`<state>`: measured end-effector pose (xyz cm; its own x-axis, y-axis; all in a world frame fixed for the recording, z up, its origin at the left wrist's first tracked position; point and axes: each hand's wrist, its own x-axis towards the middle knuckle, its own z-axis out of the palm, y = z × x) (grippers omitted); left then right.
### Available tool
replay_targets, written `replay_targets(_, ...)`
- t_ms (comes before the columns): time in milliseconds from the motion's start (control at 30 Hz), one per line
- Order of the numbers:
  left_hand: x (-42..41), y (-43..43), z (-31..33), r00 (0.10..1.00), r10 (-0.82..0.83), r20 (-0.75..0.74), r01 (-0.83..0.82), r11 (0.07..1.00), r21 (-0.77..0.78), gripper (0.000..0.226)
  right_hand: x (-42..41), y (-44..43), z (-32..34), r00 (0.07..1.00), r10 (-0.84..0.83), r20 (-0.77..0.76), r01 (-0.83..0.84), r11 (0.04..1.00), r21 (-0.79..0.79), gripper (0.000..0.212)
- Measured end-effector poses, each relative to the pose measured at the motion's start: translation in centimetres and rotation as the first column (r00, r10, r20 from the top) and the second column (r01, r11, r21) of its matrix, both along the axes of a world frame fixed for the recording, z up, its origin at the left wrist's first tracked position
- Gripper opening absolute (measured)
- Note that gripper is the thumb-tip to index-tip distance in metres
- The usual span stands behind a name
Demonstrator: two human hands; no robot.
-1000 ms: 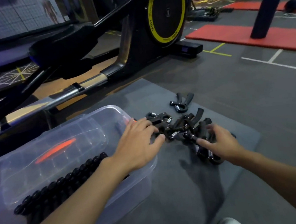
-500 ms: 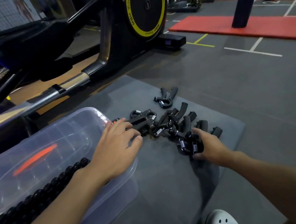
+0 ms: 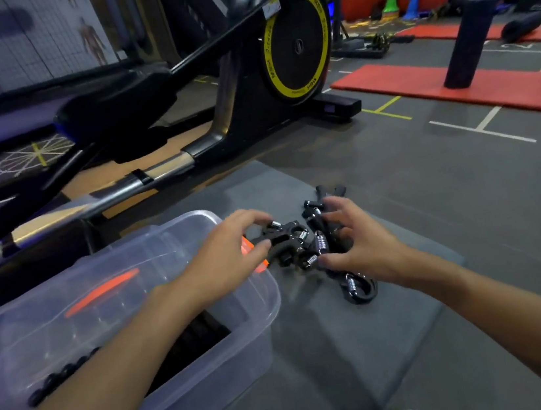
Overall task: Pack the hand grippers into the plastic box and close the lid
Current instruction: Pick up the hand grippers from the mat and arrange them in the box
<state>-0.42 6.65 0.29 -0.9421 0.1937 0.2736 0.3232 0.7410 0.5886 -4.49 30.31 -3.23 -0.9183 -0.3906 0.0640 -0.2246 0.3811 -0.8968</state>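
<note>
curling round the left end of a heap of black plastic hand grippers with bright steel coil springs, the left hand's fingers come over the top while its thumb closes from below, pinching one gripper's frame. the right hand's fingers are spread wide and hooked like a claw round the heap's other side, thumb tucked against its near edge.

the heap lies on a grey foam mat, just beside the right-hand corner of the clear plastic box with orange latches. one stray gripper sits a little further from the box, another just beyond the heap.

these look hard and stiff, and weighty as a bunch. springs and handles seem likely to snag, so some may dangle or drop. squeezing the heap from both sides, or taking single ones by the handles, looks safest.

the left hand hovers over the box's corner, its forearm running across the box top. the right hand is bent at the wrist, its forearm coming in over the mat, well apart from the box.
</note>
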Motion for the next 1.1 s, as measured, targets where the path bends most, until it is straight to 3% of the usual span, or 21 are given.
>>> replay_targets(167, 1.5, -1.5, 4.1, 0.998, 0.002, -0.064, 0.003, 0.997, 0.076, 0.044, 3.4, -3.7, 5.8, 0.981, 0.191, -0.035, -0.193, 0.975, -0.105, 0.095)
replay_targets(333, 3.5, -3.6, 6.7, 0.997, 0.002, -0.076, 0.008, 0.99, 0.14, 0.042, 4.5, -5.8, 8.1, 0.954, 0.3, 0.013, -0.287, 0.924, -0.252, 0.093)
replay_targets(433, 4.6, -4.7, 7.7, 0.998, 0.018, -0.059, -0.004, 0.972, 0.235, 0.033, 4.6, -7.1, 8.5, 0.958, 0.281, 0.059, -0.247, 0.913, -0.326, 0.072)
replay_targets(567, 5.6, -6.2, 8.4, 0.999, 0.02, -0.025, -0.011, 0.946, 0.325, 0.023, 4.4, -8.8, 8.4, 0.967, 0.24, 0.085, -0.184, 0.89, -0.418, 0.024)
replay_targets(667, 6.2, -7.1, 8.1, 1.0, 0.011, -0.024, -0.002, 0.94, 0.342, 0.021, 3.9, -9.9, 8.3, 0.979, 0.183, 0.086, -0.121, 0.872, -0.475, 0.025)
replay_targets(867, 6.6, -8.2, 6.1, 0.997, 0.073, -0.007, -0.062, 0.884, 0.462, 0.031, 3.1, -12.0, 7.2, 0.982, 0.159, 0.098, -0.101, 0.894, -0.436, 0.043)
replay_targets(967, 6.1, -8.8, 5.3, 0.994, 0.11, 0.008, -0.098, 0.853, 0.512, 0.024, 2.6, -12.6, 6.1, 0.984, 0.146, 0.105, -0.093, 0.913, -0.397, 0.047)
replay_targets(1100, 4.8, -9.3, 3.7, 0.979, 0.205, -0.011, -0.174, 0.855, 0.489, 0.018, 1.7, -13.3, 3.2, 0.989, 0.135, 0.062, -0.124, 0.98, -0.158, 0.045)
